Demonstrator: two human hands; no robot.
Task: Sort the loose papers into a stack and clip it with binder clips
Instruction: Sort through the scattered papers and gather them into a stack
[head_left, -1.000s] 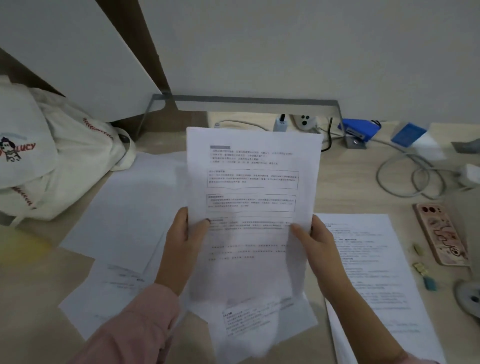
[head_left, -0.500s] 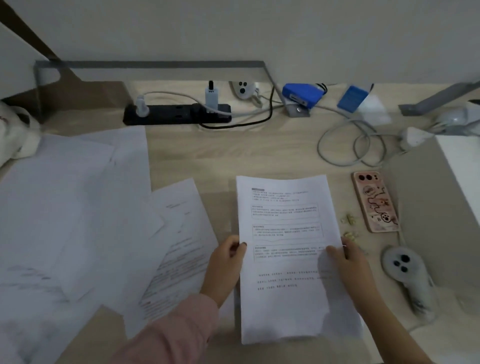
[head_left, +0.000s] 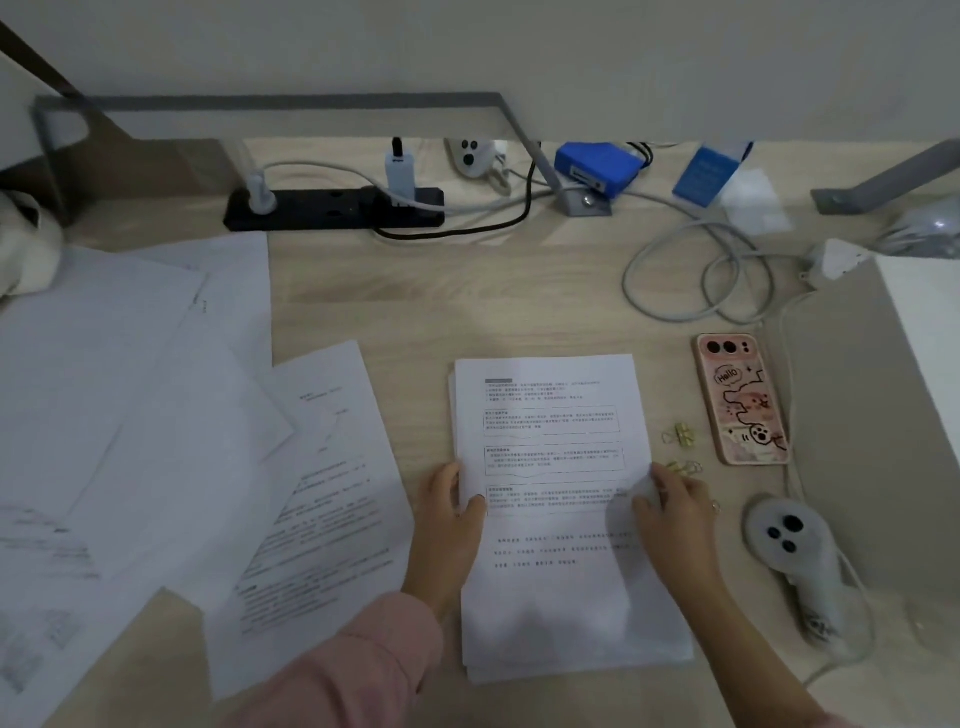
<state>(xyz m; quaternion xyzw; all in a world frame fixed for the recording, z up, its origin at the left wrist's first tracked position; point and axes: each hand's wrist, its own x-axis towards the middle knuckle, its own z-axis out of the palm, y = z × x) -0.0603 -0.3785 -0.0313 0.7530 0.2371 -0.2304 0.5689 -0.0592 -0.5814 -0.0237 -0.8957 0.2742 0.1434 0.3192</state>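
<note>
A stack of printed papers (head_left: 561, 499) lies flat on the wooden desk (head_left: 467, 312), its edges roughly but not perfectly squared, a few lower sheets peeking out at the left and bottom. The left hand (head_left: 449, 512) pinches the stack's left edge, thumb on top; the right hand (head_left: 675, 506) rests on the right edge with fingers curled, though motion blur hides whether it grips. Loose sheets (head_left: 171, 441) lie scattered to the left, so gathering looks unfinished. Two gold binder clips (head_left: 680, 434) wait just beside the stack, near a pink phone (head_left: 743, 400). The next move likely calls for collecting the remaining sheets, tapping the edges flush, then reaching for a clip
</note>
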